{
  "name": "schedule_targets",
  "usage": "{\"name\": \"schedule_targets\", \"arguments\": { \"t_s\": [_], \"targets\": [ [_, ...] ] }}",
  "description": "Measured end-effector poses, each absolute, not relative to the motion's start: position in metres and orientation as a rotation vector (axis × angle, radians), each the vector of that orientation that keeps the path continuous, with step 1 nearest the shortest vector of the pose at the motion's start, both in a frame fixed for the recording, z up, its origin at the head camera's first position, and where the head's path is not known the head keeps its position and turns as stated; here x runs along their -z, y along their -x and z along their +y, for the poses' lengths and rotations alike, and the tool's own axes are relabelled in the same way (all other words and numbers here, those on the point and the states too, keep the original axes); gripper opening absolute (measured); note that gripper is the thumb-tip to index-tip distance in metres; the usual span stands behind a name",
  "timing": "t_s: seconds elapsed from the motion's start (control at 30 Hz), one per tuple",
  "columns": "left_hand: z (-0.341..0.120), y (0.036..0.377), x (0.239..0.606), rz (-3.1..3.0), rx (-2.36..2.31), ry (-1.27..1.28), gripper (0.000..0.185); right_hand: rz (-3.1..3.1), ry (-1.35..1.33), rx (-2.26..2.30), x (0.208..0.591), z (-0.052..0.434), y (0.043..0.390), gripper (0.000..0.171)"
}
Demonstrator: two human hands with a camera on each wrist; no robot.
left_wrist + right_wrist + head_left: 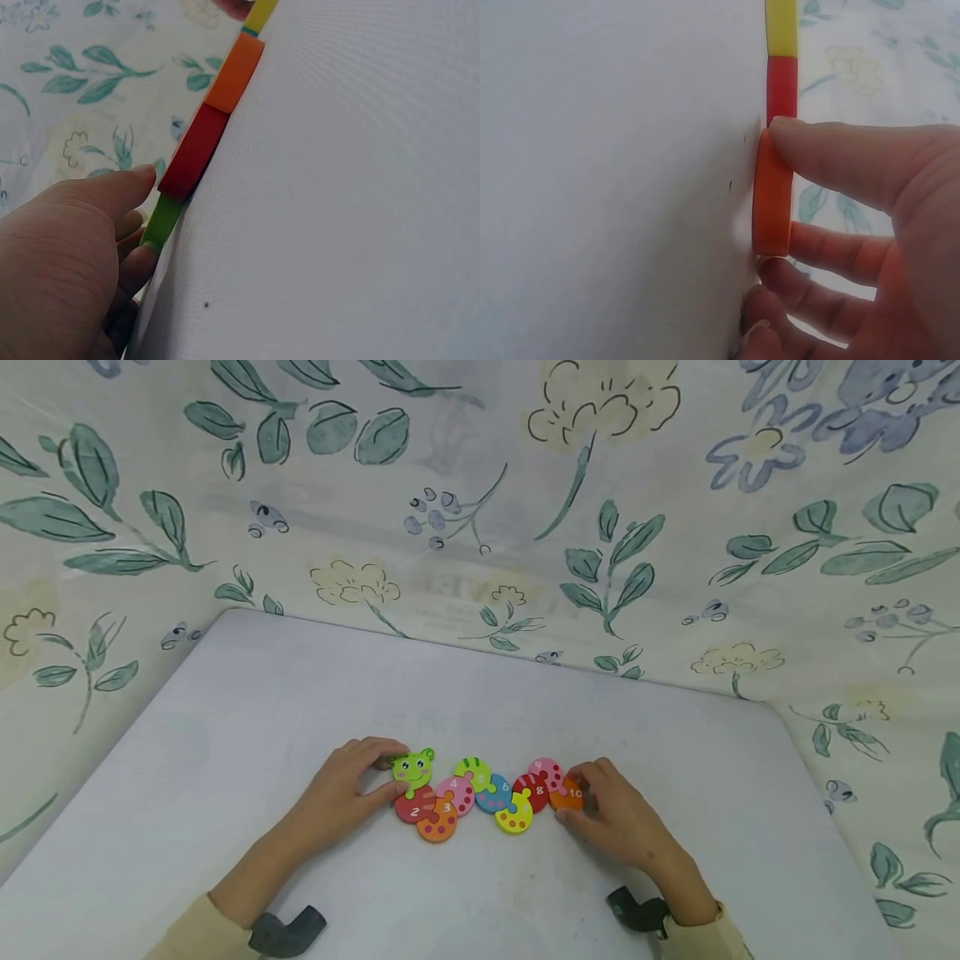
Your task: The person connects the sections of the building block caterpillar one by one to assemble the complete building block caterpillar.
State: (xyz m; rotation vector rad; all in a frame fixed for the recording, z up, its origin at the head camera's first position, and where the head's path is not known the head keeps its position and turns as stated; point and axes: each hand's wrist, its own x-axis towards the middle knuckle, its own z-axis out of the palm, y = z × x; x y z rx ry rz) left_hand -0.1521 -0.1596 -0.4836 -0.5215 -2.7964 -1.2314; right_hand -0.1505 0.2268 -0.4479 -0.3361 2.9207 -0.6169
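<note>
A caterpillar number puzzle (pixel 493 792) lies flat on the table, its coloured pieces joined in a wavy row. At its left end is the green smiling head piece (pixel 413 770), which my left hand (pixel 337 793) grips with thumb and fingers at its side. The red piece marked 2 (pixel 195 150) and the orange piece marked 3 (pixel 236 73) follow it. My right hand (pixel 618 810) pinches the orange piece marked 10 (pixel 773 199) at the other end, thumb on the near edge. Beside that piece are the pink 9 (pixel 547 772) and the red 8 (pixel 531 793).
The white table (pixel 300 693) has a raised-looking far edge against a floral cloth (pixel 480 510) that hangs behind and at both sides. Dark wrist-camera mounts (pixel 287 933) sit near both sleeves, low over the table.
</note>
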Motion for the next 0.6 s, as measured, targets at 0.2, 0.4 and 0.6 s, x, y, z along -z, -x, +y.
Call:
{"name": "schedule_targets", "arguments": {
  "t_s": [0.2,0.4,0.6],
  "targets": [
    [-0.16,0.155,0.485,-2.789,1.226,0.522,0.046,2.934,0.316,0.616,0.448,0.226,0.153,0.049],
    [-0.159,0.156,0.488,-2.796,1.233,0.515,0.047,2.916,0.305,0.625,0.45,0.229,0.153,0.053],
    [-0.158,0.157,0.491,-2.805,1.256,0.494,0.049,2.851,0.254,0.632,0.443,0.242,0.154,0.069]
  ]
}}
